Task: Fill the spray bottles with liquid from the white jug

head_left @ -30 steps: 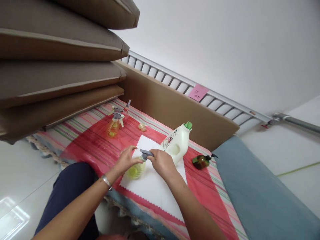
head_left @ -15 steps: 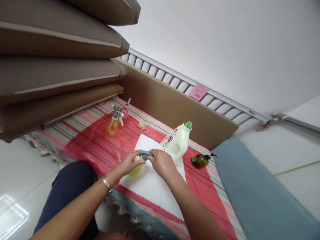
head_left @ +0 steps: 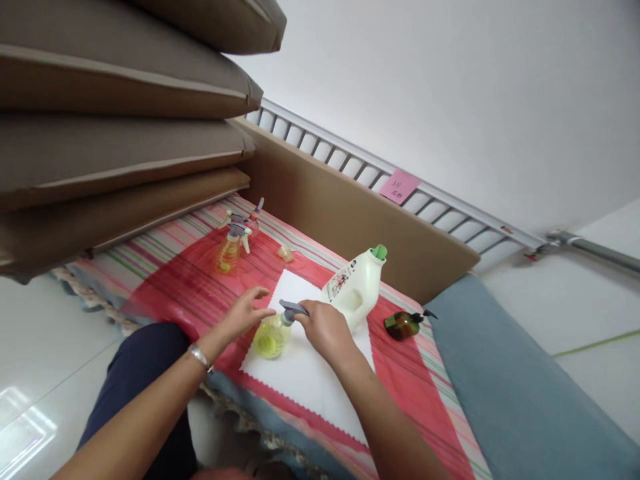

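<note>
A small yellow-green spray bottle [head_left: 271, 335] with a grey trigger head [head_left: 291, 309] stands on a white cloth [head_left: 310, 363]. My right hand [head_left: 323, 328] is closed around the grey trigger head. My left hand [head_left: 245, 312] hovers just left of the bottle, fingers apart, holding nothing. A white detergent jug [head_left: 356, 287] with a green cap stands behind my right hand.
A dark green pump bottle [head_left: 403, 324] lies to the right on the red striped cover [head_left: 185, 287]. Two spray bottles [head_left: 231, 247] and a small yellow object [head_left: 285, 253] sit at the back left. Stacked brown cushions [head_left: 115, 133] overhang the left; a cardboard panel [head_left: 350, 213] stands behind.
My left hand has let go of the bottle and moved a little left, fingers opening. My right hand stays on the trigger head.
</note>
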`<move>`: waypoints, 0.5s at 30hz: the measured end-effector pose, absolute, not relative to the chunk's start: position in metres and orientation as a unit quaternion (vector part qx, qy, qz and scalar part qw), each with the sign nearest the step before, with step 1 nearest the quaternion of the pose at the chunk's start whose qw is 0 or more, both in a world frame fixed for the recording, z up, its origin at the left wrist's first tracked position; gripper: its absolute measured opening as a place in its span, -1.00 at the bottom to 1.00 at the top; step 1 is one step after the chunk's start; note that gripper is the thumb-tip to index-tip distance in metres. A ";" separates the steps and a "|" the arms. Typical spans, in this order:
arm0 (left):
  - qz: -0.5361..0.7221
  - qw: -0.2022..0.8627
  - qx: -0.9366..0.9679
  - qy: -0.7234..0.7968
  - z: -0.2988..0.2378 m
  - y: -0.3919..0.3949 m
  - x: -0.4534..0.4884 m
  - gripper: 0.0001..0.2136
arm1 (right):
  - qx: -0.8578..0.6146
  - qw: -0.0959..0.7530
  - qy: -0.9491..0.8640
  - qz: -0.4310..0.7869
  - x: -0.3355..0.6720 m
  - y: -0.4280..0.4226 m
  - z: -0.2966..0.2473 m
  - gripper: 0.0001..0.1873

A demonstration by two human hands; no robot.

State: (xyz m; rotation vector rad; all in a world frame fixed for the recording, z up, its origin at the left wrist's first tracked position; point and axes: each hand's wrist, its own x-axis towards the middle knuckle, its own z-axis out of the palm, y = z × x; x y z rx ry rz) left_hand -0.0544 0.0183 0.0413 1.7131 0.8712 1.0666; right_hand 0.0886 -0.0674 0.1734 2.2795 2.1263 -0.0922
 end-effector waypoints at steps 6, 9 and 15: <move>0.442 0.405 0.732 0.324 0.046 -0.007 -0.031 -0.62 | 0.728 0.008 0.685 -0.027 0.084 -0.066 0.172 -0.84; 0.442 0.444 0.727 0.280 0.046 -0.004 -0.027 -0.69 | 0.731 0.010 0.681 -0.030 0.086 -0.067 0.172 -0.84; 0.342 0.576 0.727 0.151 0.053 0.008 -0.045 -0.66 | 0.732 0.007 0.681 -0.033 0.086 -0.067 0.172 -0.83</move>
